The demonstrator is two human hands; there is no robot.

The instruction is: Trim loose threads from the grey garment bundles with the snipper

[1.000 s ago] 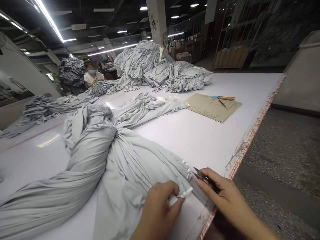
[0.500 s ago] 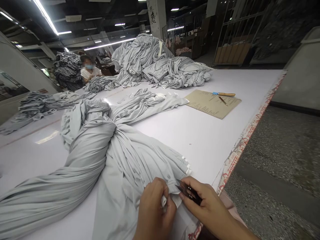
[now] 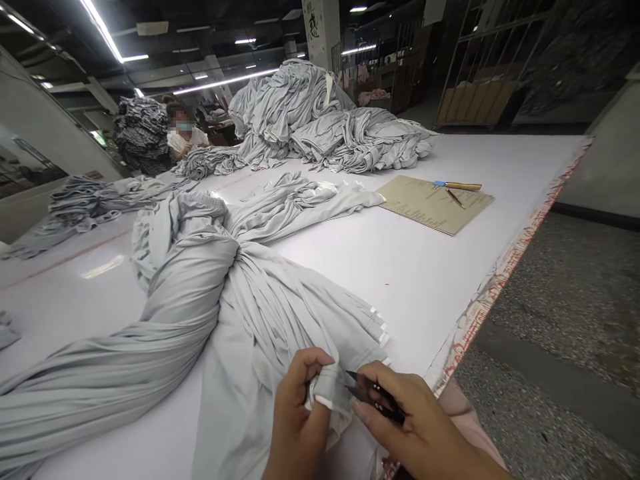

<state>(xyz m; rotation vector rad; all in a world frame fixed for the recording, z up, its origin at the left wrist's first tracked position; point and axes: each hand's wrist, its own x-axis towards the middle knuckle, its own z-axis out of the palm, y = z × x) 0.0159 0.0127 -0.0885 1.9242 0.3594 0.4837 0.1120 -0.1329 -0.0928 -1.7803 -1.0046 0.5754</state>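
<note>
My left hand point(image 3: 303, 407) pinches the hem edge of a light grey fabric garment point(image 3: 280, 307), part of a gathered bundle on the table. The folded edge shows between the thumb and fingers. In my right hand point(image 3: 405, 413) are black thread snips point(image 3: 375, 393), with their two blades apart and pointing left at the held edge. White tabs point(image 3: 380, 327) line the end of the nearby fabric layers. To the left, the bundle is twisted into a thick roll point(image 3: 185, 287).
A large heap of grey fabric point(image 3: 300, 113) lies at the back of the white table point(image 3: 420, 267). On a brown card point(image 3: 425, 207) rest a wooden-handled tool point(image 3: 463, 186) and a pencil-like stick point(image 3: 455, 198). Another person point(image 3: 183, 133) is behind the table. The table's edge point(image 3: 495, 287) runs along the right.
The left hand has turned its hold so more of the folded hem shows. The snips' blades have come away from the fabric and spread wider. The whole view has shifted slightly.
</note>
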